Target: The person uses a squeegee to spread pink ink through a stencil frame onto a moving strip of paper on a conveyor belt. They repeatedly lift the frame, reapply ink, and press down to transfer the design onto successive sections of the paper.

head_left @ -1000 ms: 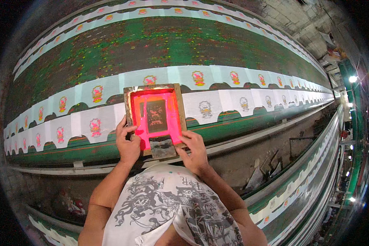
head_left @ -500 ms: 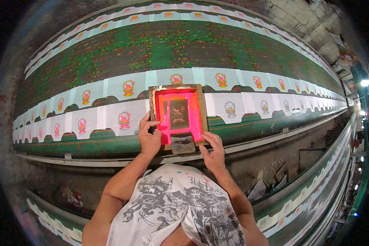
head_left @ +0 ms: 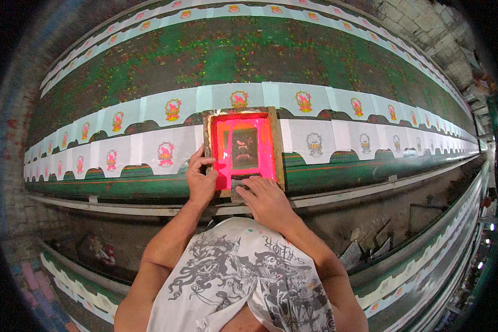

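A wooden screen-printing frame (head_left: 279, 149) lies over the nearer row of white fabric pieces at the table's front edge. Bright pink ink (head_left: 266, 149) lines its inner sides around a dark stencil window (head_left: 244, 148). My left hand (head_left: 201, 180) grips the frame's left rail near the front, fingers bent around it. At the frame's near end, my right hand (head_left: 266, 200) has its fingers closed over a dark, ink-stained squeegee (head_left: 236, 188); part of the squeegee is hidden under them. Left of the frame, a fabric piece (head_left: 149, 146) carries a pink print; to the right, another piece (head_left: 299, 130) bears a grey and yellowish one.
Behind the frame runs a row of pale fabric pieces (head_left: 205, 97) with pink and yellow prints. The long green table (head_left: 337, 178) ends in a pale rail (head_left: 122, 206) near my body. Another table with fabric (head_left: 415, 279) stands at the lower right.
My right hand has moved left from the frame's near right corner onto the squeegee. My left hand stays on the left rail. The view has shifted slightly.
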Motion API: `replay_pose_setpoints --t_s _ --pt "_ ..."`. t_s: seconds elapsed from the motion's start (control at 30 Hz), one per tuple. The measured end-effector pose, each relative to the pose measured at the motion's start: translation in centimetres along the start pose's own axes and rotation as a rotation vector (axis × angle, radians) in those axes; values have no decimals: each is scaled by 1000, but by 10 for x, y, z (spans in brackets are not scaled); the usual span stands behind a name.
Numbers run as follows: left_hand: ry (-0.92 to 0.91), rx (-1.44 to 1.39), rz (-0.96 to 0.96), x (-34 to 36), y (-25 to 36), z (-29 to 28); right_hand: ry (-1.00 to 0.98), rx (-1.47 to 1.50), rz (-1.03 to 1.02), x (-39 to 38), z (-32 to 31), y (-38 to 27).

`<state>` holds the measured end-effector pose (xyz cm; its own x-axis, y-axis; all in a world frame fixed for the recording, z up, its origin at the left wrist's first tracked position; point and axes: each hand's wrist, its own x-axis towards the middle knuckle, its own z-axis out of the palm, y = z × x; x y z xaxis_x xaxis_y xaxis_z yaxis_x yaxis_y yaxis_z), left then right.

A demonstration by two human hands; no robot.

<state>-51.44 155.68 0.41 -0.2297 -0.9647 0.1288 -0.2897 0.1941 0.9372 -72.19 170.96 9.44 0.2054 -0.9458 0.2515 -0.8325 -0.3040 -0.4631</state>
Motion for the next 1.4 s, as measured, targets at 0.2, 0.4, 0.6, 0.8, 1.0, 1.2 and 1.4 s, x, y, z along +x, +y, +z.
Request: replay_pose_setpoints --t_s 0.2,0.4,0.6,0.8,1.0,1.2,1.4 --pt "-2 -41 14 0 2 1 -82 -51 2 20 -8 2" --pt "-9 -48 -12 -2 -2 2 -217 41 -9 44 -37 19" --pt "7 -41 -13 -4 0 4 -194 43 8 101 -43 62" --pt "-2 -80 -16 -4 4 3 -42 -25 17 141 -29 89" --pt "0 -70 16 -5 1 5 -24 -93 18 104 -9 66" --pt "1 -21 28 -2 3 5 -38 -55 22 50 -2 22" --pt "-18 -11 5 -3 0 3 -245 79 50 50 -32 22"
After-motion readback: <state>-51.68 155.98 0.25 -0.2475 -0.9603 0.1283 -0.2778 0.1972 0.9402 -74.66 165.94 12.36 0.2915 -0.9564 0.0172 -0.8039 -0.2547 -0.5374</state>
